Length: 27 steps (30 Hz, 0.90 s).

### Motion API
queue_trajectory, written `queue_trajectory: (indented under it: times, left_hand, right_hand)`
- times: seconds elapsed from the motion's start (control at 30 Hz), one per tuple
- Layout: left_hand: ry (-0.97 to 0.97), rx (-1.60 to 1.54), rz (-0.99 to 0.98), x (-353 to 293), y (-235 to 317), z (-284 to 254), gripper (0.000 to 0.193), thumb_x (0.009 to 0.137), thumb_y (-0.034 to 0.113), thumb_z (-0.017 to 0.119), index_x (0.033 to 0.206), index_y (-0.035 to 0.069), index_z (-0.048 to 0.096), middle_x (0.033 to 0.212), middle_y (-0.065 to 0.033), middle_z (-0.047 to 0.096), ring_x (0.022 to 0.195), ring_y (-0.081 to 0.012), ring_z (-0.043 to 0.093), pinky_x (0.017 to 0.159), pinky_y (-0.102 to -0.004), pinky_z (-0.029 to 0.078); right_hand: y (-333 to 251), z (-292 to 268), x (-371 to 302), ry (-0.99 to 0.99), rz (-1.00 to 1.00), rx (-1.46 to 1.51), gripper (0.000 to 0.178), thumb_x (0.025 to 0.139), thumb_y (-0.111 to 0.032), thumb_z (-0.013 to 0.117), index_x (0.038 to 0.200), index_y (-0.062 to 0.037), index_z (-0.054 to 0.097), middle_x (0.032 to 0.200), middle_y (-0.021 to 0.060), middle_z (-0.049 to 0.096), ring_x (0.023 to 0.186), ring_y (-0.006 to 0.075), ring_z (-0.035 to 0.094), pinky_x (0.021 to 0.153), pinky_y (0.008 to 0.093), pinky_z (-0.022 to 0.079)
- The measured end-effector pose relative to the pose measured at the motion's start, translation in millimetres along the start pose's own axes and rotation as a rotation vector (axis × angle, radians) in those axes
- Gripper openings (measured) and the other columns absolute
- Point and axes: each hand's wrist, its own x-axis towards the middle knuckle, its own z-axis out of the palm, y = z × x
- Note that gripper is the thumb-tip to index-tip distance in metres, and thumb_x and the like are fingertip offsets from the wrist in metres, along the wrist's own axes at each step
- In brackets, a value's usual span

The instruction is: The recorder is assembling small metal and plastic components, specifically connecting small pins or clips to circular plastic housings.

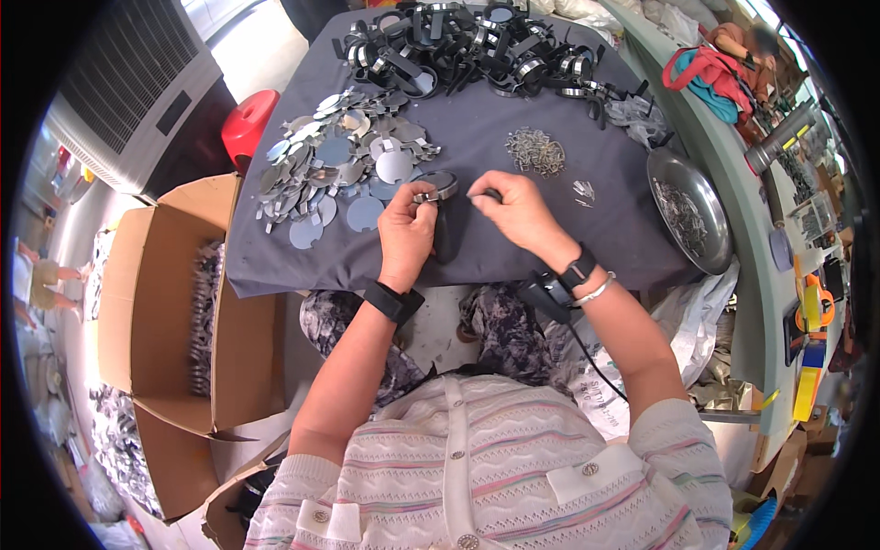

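Near the table's front edge, my left hand [409, 229] grips a round metal ring with a black strap-like part [444, 229] hanging below it. To its right, my right hand [515, 209] is closed in a pinch, apart from the ring. A small dark piece [492, 195] shows at its fingers; its kind is too small to tell. Left of my left hand spreads a pile of flat silvery discs [339, 151]. Beyond my right hand lie a heap of small metal clips [535, 151] and a few loose metal pieces [584, 192].
Many black parts with metal rings [458, 50] are heaped at the table's far side. A steel bowl [720, 247] of small metal pieces sits at the right edge beside a clear plastic bag [637, 119]. Left of the table are open cardboard boxes [170, 302] and a red stool [247, 128].
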Motion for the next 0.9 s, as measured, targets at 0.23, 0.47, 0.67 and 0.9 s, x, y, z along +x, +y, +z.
queue_trajectory:
  times: [0.23,0.47,0.67,0.9]
  left_hand:
    - [-0.009,0.013,0.0,0,-3,-1,0.013,0.09,0.004,0.053,0.099,0.008,0.062,0.06,0.0063,0.051,0.044,-0.001,0.041,0.035,-0.0197,0.034]
    - [-0.02,-0.002,-0.005,1,-4,-2,0.013,0.091,0.005,0.053,0.101,0.008,0.061,0.06,0.0058,0.052,0.045,-0.0008,0.042,0.035,-0.0194,0.034]
    - [-0.011,-0.032,-0.013,0,1,0,0.013,0.089,0.002,0.051,0.098,0.007,0.059,0.062,0.005,0.052,0.048,-0.0011,0.043,0.037,-0.0204,0.035]
    - [-0.002,0.0,-0.014,0,-1,0,0.013,0.089,0.002,0.052,0.098,0.008,0.06,0.06,0.005,0.05,0.047,-0.0014,0.042,0.036,-0.0208,0.035]
  right_hand:
    - [5,28,9,0.039,-0.076,0.041,0.009,0.079,-0.003,0.062,0.087,0.0009,0.064,0.072,0.0093,0.064,0.063,0.0123,0.058,0.06,0.0284,0.047]
    - [3,29,11,0.045,-0.146,0.046,0.01,0.078,-0.001,0.061,0.087,0.0016,0.064,0.078,0.0115,0.064,0.067,0.0171,0.06,0.063,0.0296,0.047]
    - [-4,25,11,0.044,-0.205,-0.04,0.013,0.077,0.001,0.06,0.09,0.0007,0.064,0.079,0.0118,0.064,0.069,0.0201,0.062,0.063,0.0314,0.048]
    - [2,28,9,0.1,0.093,0.389,0.006,0.082,0.0,0.063,0.088,0.0012,0.063,0.065,0.0037,0.061,0.052,0.009,0.056,0.048,0.0257,0.045]
